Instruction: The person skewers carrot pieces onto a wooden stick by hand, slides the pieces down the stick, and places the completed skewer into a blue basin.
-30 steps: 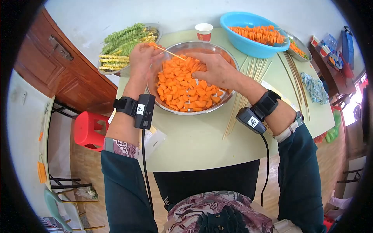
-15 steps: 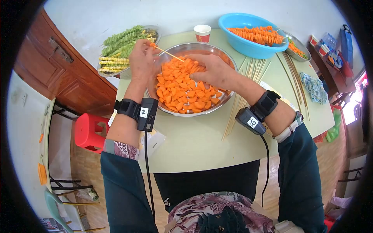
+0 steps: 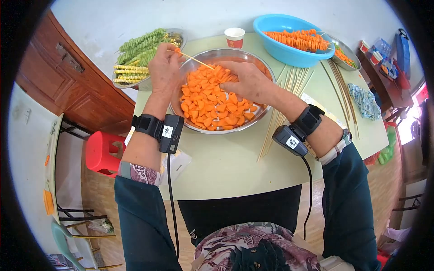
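Green and yellow skewered slices [image 3: 140, 49] fill a metal dish [image 3: 184, 39] left of the large bowl [image 3: 216, 132]. The left hand [image 3: 164, 67], over the bowl's left rim, grasps the skewer [image 3: 196, 60] near an orange piece [image 3: 177, 52] at its upper-left end. The skewer's long axis slants down rightward over the bowl—its lower end points at the right hand. A wrist unit [image 3: 172, 133] on the left arm reads "左". The steel bowl holds cut orange pieces [image 3: 212, 106]; behind it stands a red-and-white cup [image 3: 234, 38], its print too small to read. The right hand [image 3: 248, 80] curls over the pieces—its fingertips are hidden, so I cannot tell what they grasp. Its wrist unit [image 3: 290, 140] reads "右". Right of the bowl lie loose sticks [image 3: 271, 131]; behind and right, a blue basin [image 3: 289, 56] holds orange skewers [image 3: 300, 41].
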The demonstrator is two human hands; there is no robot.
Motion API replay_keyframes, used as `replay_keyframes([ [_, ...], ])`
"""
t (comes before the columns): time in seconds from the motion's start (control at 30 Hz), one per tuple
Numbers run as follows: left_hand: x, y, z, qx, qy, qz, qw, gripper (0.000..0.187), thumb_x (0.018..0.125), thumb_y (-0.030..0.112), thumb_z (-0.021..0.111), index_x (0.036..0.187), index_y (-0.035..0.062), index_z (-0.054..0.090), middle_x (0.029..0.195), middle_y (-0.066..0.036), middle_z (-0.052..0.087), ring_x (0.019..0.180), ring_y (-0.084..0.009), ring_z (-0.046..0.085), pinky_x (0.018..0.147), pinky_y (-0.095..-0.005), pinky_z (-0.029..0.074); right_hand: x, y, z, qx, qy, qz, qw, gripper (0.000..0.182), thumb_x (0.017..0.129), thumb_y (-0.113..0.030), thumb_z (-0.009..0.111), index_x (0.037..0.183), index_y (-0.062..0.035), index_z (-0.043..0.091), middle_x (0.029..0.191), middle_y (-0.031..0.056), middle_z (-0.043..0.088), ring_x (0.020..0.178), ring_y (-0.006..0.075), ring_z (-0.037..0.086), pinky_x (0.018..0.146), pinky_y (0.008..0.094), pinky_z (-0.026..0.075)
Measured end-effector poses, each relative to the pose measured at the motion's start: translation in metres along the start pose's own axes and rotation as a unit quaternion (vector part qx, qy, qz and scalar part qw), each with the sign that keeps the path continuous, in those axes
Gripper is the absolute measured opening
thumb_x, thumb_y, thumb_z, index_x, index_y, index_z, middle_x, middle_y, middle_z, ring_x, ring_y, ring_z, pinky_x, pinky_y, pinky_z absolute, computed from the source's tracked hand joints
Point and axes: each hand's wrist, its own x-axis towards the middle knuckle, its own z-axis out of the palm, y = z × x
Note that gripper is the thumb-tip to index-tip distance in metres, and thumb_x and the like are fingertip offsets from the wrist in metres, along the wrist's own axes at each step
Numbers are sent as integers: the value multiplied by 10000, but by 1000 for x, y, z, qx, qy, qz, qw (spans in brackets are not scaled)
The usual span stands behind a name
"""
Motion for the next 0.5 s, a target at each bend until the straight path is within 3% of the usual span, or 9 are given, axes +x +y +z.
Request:
replay_keyframes([
  [0.2, -3, 3, 5, -30, 4, 0, 1000, 111, 805, 4, 531, 916, 16, 536, 774, -130, 656, 684, -163, 660, 588, -258, 509, 2, 0, -2, 44, -31, 19, 998, 502, 768, -127, 594, 1226, 25, 454, 910, 192, 607, 569, 177, 623, 557, 290, 515],
  [0.27, -8, 3, 14, -8, -74, 52, 996, 114, 809, -2, 533, 922, 10, 544, 808, -129, 662, 704, -161, 662, 583, -254, 512, 5, 1, -1, 61, -27, 31, 997, 492, 767, -135, 597, 1207, 41, 462, 894, 186, 607, 555, 179, 619, 536, 293, 506],
  [0.5, -13, 17, 16, -79, -122, -16, 989, 124, 813, -9, 531, 933, 16, 552, 758, -116, 662, 739, -117, 662, 588, -215, 501, 5, 4, 2, 52, 21, 13, 998, 476, 765, -150, 609, 1175, 53, 474, 760, 167, 615, 519, 191, 610, 526, 294, 502],
])
